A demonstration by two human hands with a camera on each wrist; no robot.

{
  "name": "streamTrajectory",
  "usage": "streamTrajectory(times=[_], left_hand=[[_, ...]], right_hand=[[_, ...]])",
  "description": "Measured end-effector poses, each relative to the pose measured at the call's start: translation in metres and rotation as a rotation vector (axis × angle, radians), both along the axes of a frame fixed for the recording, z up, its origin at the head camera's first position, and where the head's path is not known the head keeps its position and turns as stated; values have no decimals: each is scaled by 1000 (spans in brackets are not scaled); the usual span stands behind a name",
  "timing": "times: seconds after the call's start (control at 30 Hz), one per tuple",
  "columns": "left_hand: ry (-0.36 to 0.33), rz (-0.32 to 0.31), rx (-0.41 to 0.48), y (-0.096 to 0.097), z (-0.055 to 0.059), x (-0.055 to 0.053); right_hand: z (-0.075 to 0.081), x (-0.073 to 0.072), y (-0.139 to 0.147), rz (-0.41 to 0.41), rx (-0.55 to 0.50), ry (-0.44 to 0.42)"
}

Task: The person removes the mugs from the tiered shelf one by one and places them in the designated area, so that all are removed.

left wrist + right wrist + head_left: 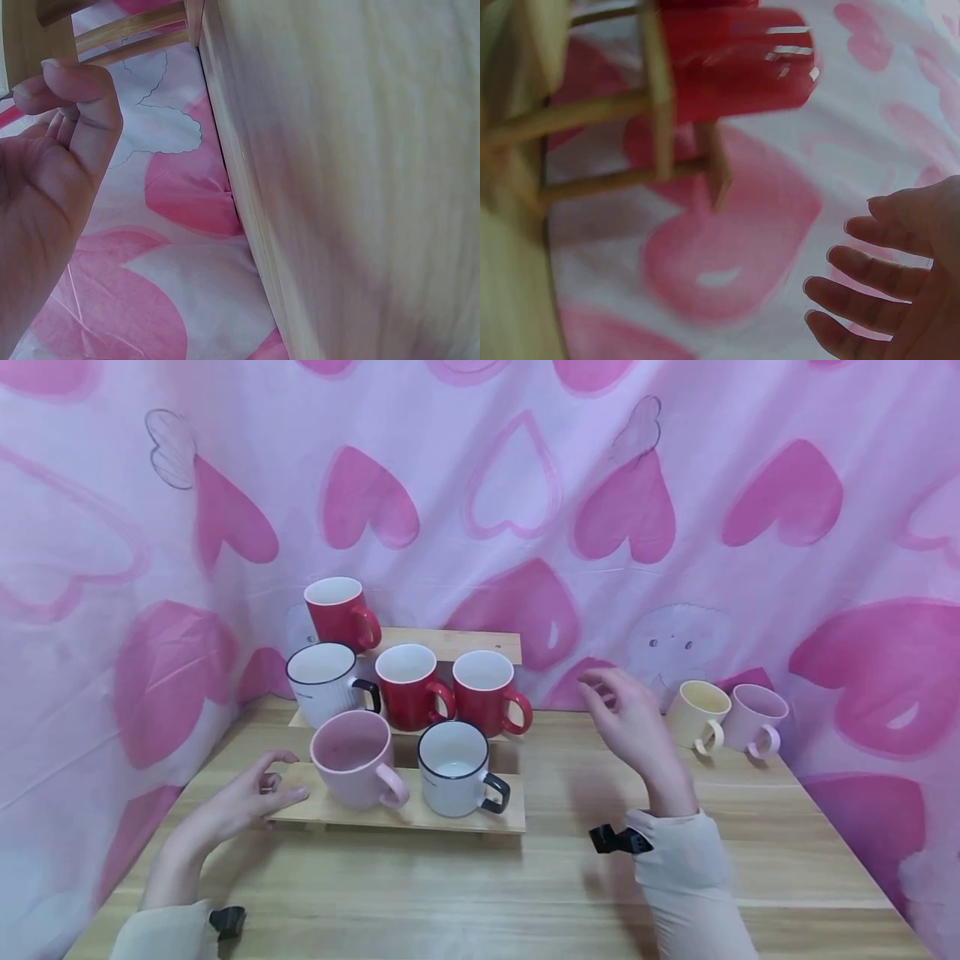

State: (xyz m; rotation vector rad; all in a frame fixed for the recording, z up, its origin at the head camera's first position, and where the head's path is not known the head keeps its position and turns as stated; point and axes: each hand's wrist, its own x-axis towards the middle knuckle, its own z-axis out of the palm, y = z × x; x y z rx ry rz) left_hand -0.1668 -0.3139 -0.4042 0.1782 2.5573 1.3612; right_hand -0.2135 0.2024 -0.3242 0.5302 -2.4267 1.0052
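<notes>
Rack [450, 645] partly hidden behind mugs [403, 697]; left fingers [97, 112] perhaps touching it.

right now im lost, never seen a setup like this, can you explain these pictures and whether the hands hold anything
No machine here: a person is working bare-handed. A camera on the head took the wide picture; one on each wrist took the other two. On the table stands a three-tier wooden rack with three red mugs, two white mugs and a pink mug. A yellow mug and a lilac mug stand to its right. The left hand is at the lowest shelf's left end; whether it grips it is unclear. The right hand hovers, holding nothing.
</notes>
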Motion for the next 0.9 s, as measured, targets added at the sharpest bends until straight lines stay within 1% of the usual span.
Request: streamTrajectory(times=[0.1,0.17,0.33,0.4,0.47,0.53,0.67,0.73,0.8,0.9], left_hand=[[-19,6,6,-2,-1,2],[-24,3,17,-3,-3,4],[-20,8,32,-3,-8,5],[-17,14,30,-2,-8,5],[-19,11,30,-2,-7,3],[-26,8,30,-1,-6,2],[-28,5,26,-1,-3,0],[-22,2,23,-2,-2,-1],[-19,-4,24,-2,-2,-3],[-25,-13,26,-1,-3,-5]], right_hand=[[16,-2,-19,15,11,10],[27,-3,-32,45,28,26],[57,-1,-69,166,92,64],[69,-2,-85,214,122,60],[79,-5,-100,261,147,44],[87,-11,-114,320,143,-11],[101,-23,-143,467,76,-181],[108,-29,-156,517,39,-275],[112,-36,-169,539,22,-342],[116,-48,-188,526,28,-411]])
